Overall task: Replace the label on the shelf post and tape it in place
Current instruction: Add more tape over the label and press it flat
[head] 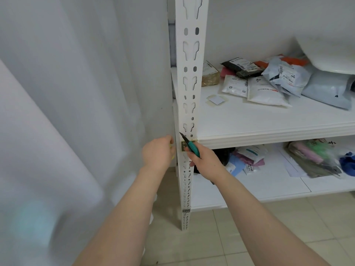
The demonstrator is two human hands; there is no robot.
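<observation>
A white perforated shelf post runs down the middle of the view. A small dark label under yellowish tape sits on it at the level of the middle shelf edge. My right hand grips a teal-handled cutter whose dark blade points up-left across the label. My left hand is at the post's left side level with the label, fingers curled by the post's edge with something yellow between them. A square label piece with tape lies on the middle shelf.
The middle shelf carries several mail bags and parcels toward the back right. The lower shelf holds more bags and papers. A grey wall and curtain fill the left. Beige floor tiles lie below. A second small label sits low on the post.
</observation>
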